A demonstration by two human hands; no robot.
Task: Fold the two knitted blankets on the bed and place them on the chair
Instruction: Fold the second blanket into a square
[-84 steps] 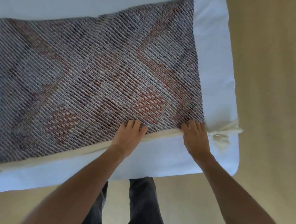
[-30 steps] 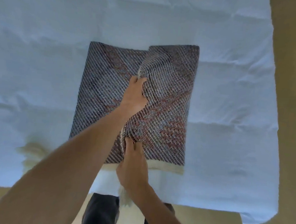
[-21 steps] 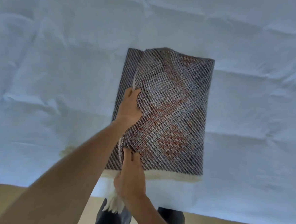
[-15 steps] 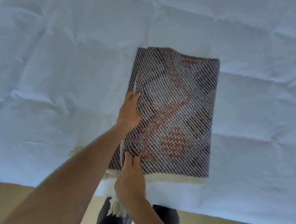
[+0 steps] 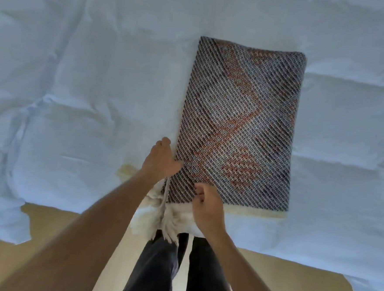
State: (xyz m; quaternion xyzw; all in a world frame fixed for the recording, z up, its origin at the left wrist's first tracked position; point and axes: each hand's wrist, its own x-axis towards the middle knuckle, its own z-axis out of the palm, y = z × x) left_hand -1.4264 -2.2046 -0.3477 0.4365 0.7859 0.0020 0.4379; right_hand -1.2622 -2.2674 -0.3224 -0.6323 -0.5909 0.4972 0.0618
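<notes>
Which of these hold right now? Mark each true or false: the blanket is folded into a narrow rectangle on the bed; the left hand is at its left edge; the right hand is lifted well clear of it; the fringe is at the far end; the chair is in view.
1. The blanket lies folded into a narrow rectangle on the bed. True.
2. The left hand is at its left edge. True.
3. The right hand is well clear of it. False: it is at the near edge, fingers curled.
4. The fringe is at the far end. False: it hangs at the near end.
5. A chair is in view. False: none shows.
</notes>
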